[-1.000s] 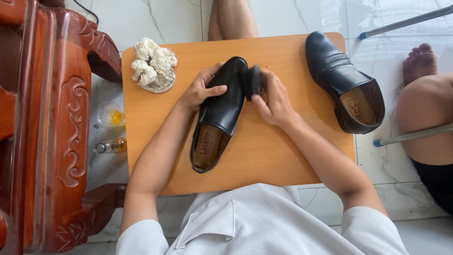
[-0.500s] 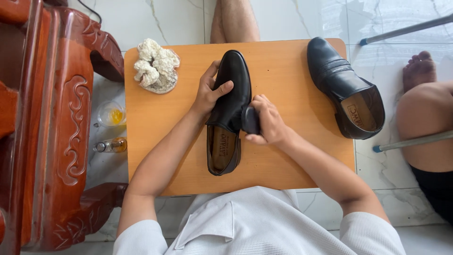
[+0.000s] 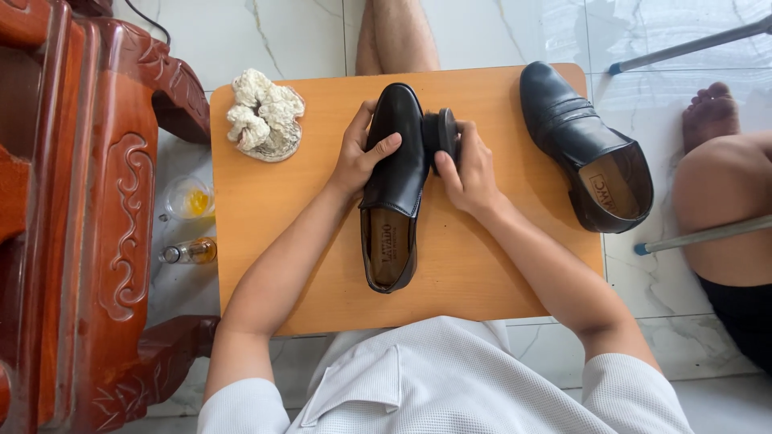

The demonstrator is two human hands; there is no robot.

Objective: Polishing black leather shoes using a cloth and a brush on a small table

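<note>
We steady a black loafer at the middle of the wooden worktop, our left hand with fingers closed around its left side. Our right hand grips a dark shoe brush against the loafer's right side. Right of the loafer lies its mate; to its far left, a crumpled white cloth.

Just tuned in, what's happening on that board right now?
A person steadies a black shoe with the left hand on a wooden board, while the right hand presses a dark brush against its side. A second black shoe lies to the right, a white cloth at the far left corner.
</note>
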